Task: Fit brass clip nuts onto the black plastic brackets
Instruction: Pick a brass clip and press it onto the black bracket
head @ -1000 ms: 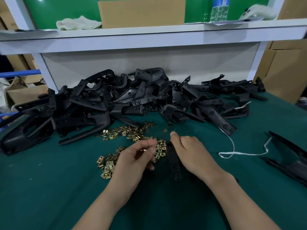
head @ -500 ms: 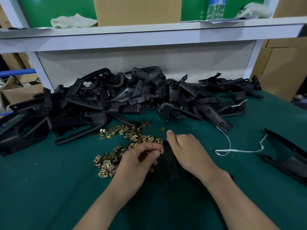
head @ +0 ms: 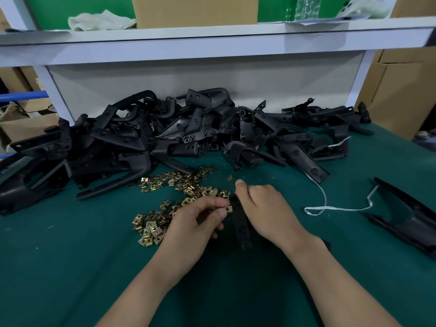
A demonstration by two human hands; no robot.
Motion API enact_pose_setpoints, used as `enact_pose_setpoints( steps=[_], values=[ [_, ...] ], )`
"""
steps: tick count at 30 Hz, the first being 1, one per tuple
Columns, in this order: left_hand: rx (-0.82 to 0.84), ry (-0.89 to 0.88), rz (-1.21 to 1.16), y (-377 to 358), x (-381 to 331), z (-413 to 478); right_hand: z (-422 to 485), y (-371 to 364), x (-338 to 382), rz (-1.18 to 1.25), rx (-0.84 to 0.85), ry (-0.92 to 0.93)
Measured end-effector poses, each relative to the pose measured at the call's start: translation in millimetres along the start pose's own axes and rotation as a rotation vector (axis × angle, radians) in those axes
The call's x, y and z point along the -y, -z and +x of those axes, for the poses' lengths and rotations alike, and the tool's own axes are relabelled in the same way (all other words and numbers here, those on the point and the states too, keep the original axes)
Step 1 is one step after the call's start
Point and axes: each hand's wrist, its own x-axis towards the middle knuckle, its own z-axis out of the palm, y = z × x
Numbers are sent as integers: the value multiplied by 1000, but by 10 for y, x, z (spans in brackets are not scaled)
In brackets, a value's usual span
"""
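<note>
Clip nut (head: 228, 209): pinching it in the left hand (head: 198, 220) at centre frame, just touching the upper left edge of the bracket (head: 241, 225). Gripping that bracket, lying lengthwise up the frame on the counter (head: 70, 267), from its right with the curled right hand (head: 262, 206).

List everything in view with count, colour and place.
Table: one, green, under everything.
Brackets: many, black, heaped at back.
Nuts: many, brass, loose before the heap.
Held bracket: one, black, between hands.
Held nut: one, brass, at held bracket's edge.
Part: one, black, far right.
String: one, white, right of hands.
Shelf: one, white, above heap.
Box: one, brown, on shelf.
Cloth: one, off-white, shelf's left.
Left hand: one, pinches held nut.
Right hand: one, holds held bracket.
</note>
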Motion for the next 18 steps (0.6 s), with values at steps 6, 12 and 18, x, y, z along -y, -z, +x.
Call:
enact_pose_setpoints(
  steps=[6, 12, 18],
  values=[
    [-6, 0, 0, 0, 22, 10, -4, -28, -27, -60, -21, 28],
    [-33, 12, -8, -9, 36, 10, -24, -46, 0, -117, -39, 61],
    [-39, 15, -18, -5, 27, 4, -39, -37, 30, -191, -54, 87]
  ],
)
